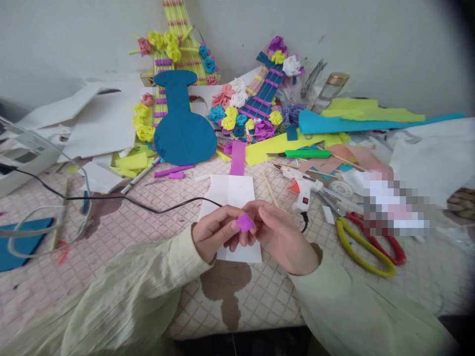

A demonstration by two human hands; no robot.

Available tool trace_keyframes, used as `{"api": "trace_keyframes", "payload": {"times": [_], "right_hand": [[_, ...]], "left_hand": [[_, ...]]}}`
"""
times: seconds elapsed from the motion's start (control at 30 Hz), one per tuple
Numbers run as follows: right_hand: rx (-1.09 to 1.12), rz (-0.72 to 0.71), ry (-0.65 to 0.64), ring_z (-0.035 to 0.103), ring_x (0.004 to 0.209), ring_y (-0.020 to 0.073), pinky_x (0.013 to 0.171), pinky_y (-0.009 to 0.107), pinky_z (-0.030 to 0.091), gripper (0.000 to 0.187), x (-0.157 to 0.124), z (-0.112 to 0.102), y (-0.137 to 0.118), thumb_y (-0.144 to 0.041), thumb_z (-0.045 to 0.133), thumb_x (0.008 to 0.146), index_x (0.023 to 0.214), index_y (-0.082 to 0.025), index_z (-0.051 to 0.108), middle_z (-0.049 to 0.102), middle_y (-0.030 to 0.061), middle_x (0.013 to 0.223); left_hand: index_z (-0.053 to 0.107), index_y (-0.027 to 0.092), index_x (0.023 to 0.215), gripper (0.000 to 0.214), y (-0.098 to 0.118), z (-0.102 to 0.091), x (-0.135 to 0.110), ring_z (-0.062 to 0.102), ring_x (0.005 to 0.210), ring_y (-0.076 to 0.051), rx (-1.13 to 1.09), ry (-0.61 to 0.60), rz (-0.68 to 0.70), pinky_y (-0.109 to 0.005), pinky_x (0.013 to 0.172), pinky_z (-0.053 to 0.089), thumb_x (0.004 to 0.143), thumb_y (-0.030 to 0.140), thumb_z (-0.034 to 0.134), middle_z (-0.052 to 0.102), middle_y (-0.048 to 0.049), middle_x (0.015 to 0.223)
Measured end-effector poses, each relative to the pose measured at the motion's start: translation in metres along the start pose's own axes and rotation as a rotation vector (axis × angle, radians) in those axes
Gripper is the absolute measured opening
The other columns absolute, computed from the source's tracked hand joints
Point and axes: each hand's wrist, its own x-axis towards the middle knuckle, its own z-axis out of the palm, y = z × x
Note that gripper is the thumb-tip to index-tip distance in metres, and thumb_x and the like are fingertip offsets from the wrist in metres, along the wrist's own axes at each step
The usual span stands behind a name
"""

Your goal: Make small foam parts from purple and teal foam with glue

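Pinching the purple paper piece (pixel 245 223) in the left hand (pixel 219 229), over the white sheet (pixel 237 190), compact, without a clear long axis, and just left of the right hand (pixel 281 236), cupped close with hold too hidden to call!

Purple piece (pixel 245 223) — partly hidden by left hand (pixel 218 230).

one small purple paper piece (pixel 245 223) is between left hand (pixel 212 232) and right hand (pixel 285 241), above the white paper sheet (pixel 239 189). the white plastic glue gun (pixel 306 190) lies right, the blue guitar-shaped cutout (pixel 184 133) behind left.
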Motion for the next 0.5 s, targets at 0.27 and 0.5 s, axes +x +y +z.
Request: {"api": "trace_keyframes", "payload": {"times": [0.27, 0.5], "right_hand": [[-0.108, 0.029, -0.003, 0.05, 0.051, 0.0077, 0.05, 0.022, 0.035, 0.016, 0.0025, -0.004, 0.0005, -0.03, 0.059, 0.076, 0.084, -0.018, 0.054, 0.056, -0.0037, 0.056], [-0.548, -0.279, 0.128, 0.051, 0.06, 0.0091, 0.056, 0.026, 0.043, 0.023, 0.0001, -0.0064, -0.0028, -0.031, 0.059, 0.075, 0.096, -0.021, 0.056, 0.053, -0.0012, 0.074]], "left_hand": [[0.055, 0.012, 0.083, 0.014, -0.0035, 0.0, 0.0039, 0.048, 0.05, -0.005, -0.026, -0.027, 0.04, -0.016, 0.044, 0.038, 0.082, 0.025, 0.049, 0.058, -0.0002, 0.063], [0.051, 0.012, 0.083, 0.026, -0.0082, -0.0028, 0.0065, 0.047, 0.04, -0.005, -0.094, 0.137, -0.14, -0.016, 0.036, 0.032, 0.075, 0.036, 0.056, 0.056, 0.0024, 0.057]]}}
